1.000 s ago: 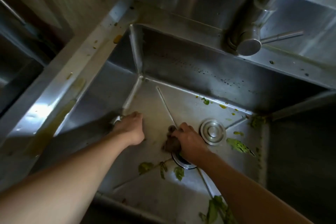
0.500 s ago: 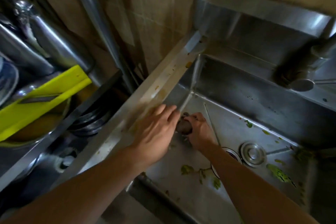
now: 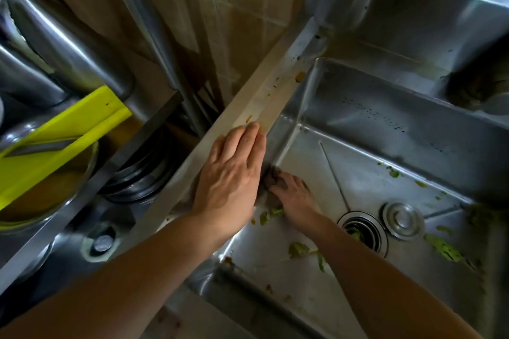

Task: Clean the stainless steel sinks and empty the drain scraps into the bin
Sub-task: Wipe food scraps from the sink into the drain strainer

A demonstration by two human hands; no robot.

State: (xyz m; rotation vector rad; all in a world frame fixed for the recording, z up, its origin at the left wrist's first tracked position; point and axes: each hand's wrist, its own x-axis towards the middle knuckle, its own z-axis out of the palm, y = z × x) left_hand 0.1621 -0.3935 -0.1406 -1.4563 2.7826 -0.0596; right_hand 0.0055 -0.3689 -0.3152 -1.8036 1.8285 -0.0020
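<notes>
Scrubbing the sink (image 3: pixel 358 124) corner, the right hand (image 3: pixel 294 195) grips a dark scourer (image 3: pixel 271 176); the left hand (image 3: pixel 234 173) rests flat, fingers together, on the sink's rim (image 3: pixel 264 102). Best sweep scraps (image 3: pixel 298 249) toward the drain (image 3: pixel 363 230).

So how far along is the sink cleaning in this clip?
Early. Done: the round steel drain stopper is out, lying beside the open drain. In hand: the right hand presses a dark scrubbing pad into the stainless steel sink's left corner, while the left hand rests flat on the rim. Left: green vegetable scraps litter the floor and drain; nothing binned yet.
</notes>
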